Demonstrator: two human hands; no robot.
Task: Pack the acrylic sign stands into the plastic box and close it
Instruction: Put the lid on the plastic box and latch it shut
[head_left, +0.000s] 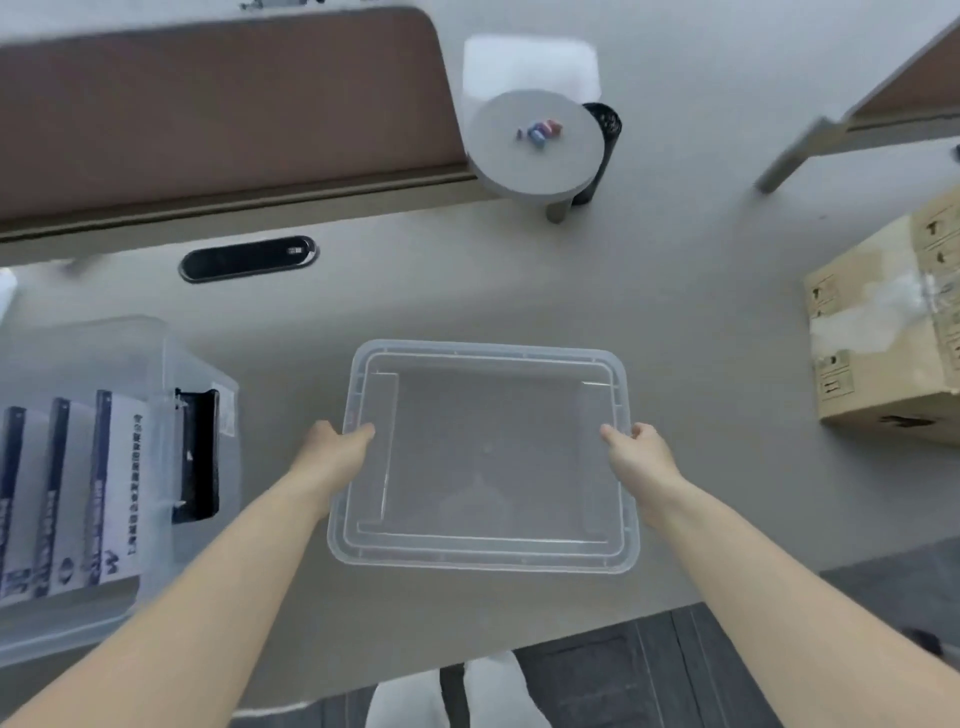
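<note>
Grey table (519, 291), plastic box (104, 467), carton (883, 332)

Grey table (675, 291) — round stool (535, 156) beyond, dark floor (649, 675) below

Soft, even light with faint shadows; the whole picture is slightly blurred, and wide-angle distortion bends the worktop (675, 291) edges.

Lid (483, 558) centre on table (701, 322); box (156, 364) w/ stands (111, 483) left; carton (883, 332) right.
</note>
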